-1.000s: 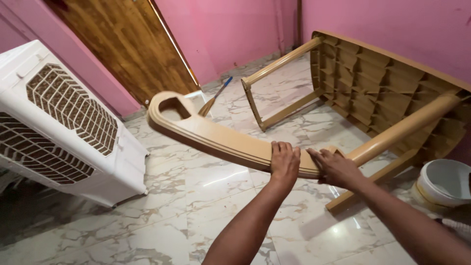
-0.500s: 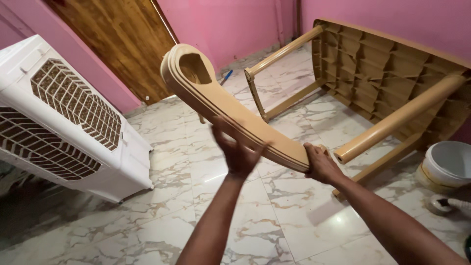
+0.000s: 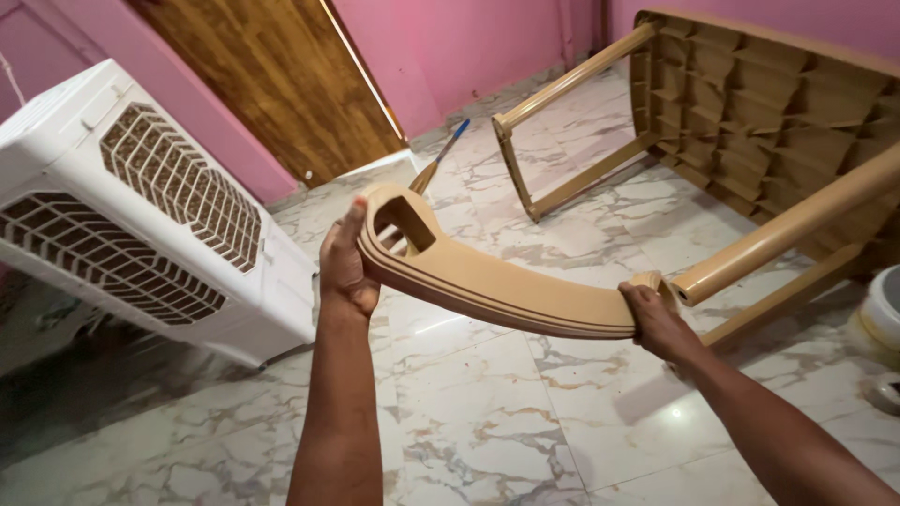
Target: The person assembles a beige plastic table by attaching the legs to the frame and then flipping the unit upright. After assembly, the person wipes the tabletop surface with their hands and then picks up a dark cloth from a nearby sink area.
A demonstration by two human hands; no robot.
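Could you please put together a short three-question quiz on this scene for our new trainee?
1. Which hand grips the looped end of the curved tan plastic part?
2. True or false: the plastic table stands upright on its legs.
3. What white appliance stands to the left?

Key:
1. The left hand; the right hand holds the other end.
2. False; it lies tipped on its side, with the ribbed underside showing.
3. An air cooler.

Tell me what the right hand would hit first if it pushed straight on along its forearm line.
Likely the open end of the tan table leg: the right hand grips the curved tan piece just beside it. Depth is hard to judge; they may already touch.
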